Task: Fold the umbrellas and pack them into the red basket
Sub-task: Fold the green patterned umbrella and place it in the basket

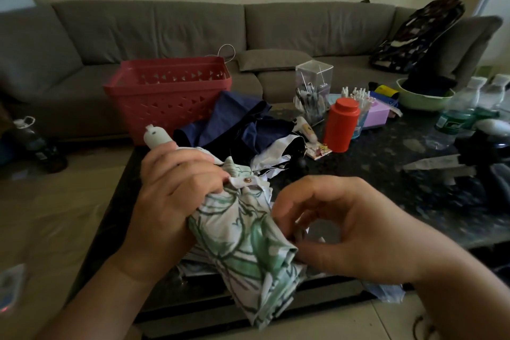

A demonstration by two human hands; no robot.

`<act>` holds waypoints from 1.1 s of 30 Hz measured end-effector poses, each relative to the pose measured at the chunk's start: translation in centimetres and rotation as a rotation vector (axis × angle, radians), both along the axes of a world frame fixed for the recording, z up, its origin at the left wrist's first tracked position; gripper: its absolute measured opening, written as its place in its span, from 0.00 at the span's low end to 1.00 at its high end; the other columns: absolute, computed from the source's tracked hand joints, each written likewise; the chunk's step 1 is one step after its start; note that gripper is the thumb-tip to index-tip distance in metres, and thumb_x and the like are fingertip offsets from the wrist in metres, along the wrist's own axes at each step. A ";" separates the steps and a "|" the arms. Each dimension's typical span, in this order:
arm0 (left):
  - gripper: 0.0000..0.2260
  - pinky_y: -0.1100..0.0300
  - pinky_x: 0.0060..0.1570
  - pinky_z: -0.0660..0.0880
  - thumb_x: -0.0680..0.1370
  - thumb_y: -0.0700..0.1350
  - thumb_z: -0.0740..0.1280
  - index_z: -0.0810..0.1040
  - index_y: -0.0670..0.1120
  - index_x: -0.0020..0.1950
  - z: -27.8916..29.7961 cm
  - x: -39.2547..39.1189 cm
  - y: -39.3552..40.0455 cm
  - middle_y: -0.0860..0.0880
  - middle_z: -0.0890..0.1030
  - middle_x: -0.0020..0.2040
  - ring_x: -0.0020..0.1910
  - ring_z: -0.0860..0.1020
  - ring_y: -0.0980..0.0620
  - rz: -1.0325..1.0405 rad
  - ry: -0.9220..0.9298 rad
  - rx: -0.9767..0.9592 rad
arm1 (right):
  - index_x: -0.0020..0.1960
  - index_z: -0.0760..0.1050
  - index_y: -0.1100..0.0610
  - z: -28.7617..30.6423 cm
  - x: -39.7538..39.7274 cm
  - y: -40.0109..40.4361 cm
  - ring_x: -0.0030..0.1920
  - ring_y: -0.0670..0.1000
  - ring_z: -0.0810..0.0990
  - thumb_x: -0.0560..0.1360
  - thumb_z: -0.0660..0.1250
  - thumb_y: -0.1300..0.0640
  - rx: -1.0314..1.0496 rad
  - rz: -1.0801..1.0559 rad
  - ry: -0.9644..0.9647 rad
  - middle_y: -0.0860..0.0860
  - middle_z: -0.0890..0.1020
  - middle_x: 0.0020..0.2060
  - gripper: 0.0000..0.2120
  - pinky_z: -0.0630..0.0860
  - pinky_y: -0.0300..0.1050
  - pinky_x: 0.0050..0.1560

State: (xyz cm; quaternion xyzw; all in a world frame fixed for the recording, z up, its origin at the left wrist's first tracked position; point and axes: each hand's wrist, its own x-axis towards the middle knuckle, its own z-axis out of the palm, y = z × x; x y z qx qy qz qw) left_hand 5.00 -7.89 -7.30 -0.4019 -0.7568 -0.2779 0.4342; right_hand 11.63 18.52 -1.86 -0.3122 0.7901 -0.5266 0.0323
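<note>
Green-leaf umbrella (242,234) gripped by left hand (171,190), canopy pinched by right hand (345,226); strap unfastened, red basket (168,99) unfilled

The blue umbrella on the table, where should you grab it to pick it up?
Probably from above, at the bunched middle of the blue umbrella. It lies loose and unfolded on the table in front of the red basket; its handle isn't clearly visible, so fingers closing around the gathered fabric and ribs seems the surest hold.
</note>
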 end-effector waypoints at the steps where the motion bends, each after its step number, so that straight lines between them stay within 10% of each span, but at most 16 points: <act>1: 0.04 0.40 0.68 0.67 0.80 0.44 0.69 0.75 0.49 0.51 -0.2 -0.1 0.0 0.49 0.85 0.50 0.59 0.79 0.48 -0.002 -0.018 0.000 | 0.59 0.82 0.55 0.1 0.2 -0.1 0.47 0.59 0.86 0.73 0.75 0.72 -0.002 0.010 0.015 0.57 0.85 0.46 0.20 0.82 0.62 0.53; 10: 0.02 0.35 0.64 0.70 0.78 0.46 0.69 0.80 0.48 0.48 -0.6 -0.5 0.1 0.50 0.85 0.48 0.55 0.82 0.46 0.065 -0.102 -0.050 | 0.50 0.85 0.53 -0.2 0.3 -0.7 0.41 0.57 0.85 0.74 0.75 0.65 -0.056 -0.110 0.082 0.56 0.86 0.41 0.09 0.83 0.53 0.46; 17: 0.02 0.40 0.67 0.68 0.77 0.45 0.69 0.80 0.48 0.48 -1.1 -1.3 -0.3 0.52 0.84 0.48 0.55 0.82 0.47 0.109 -0.109 -0.100 | 0.47 0.84 0.49 0.0 0.1 -0.8 0.41 0.46 0.86 0.69 0.74 0.60 0.322 -0.196 0.305 0.44 0.85 0.41 0.09 0.82 0.42 0.42; 27: 0.05 0.57 0.58 0.63 0.74 0.47 0.71 0.81 0.47 0.46 -1.8 -2.3 -0.6 0.52 0.81 0.43 0.50 0.77 0.50 0.217 -0.214 -0.107 | 0.43 0.84 0.53 -1.8 -1.5 -1.0 0.37 0.45 0.82 0.74 0.72 0.59 0.388 -0.320 0.601 0.44 0.82 0.38 0.03 0.81 0.48 0.37; 33: 0.06 0.49 0.56 0.68 0.73 0.45 0.74 0.82 0.47 0.48 -1.3 -2.7 -1.7 0.50 0.83 0.45 0.50 0.80 0.43 0.329 -0.198 -0.106 | 0.41 0.80 0.59 -3.4 -1.8 -2.2 0.36 0.53 0.80 0.75 0.72 0.63 0.289 -0.478 0.746 0.49 0.81 0.38 0.04 0.78 0.53 0.32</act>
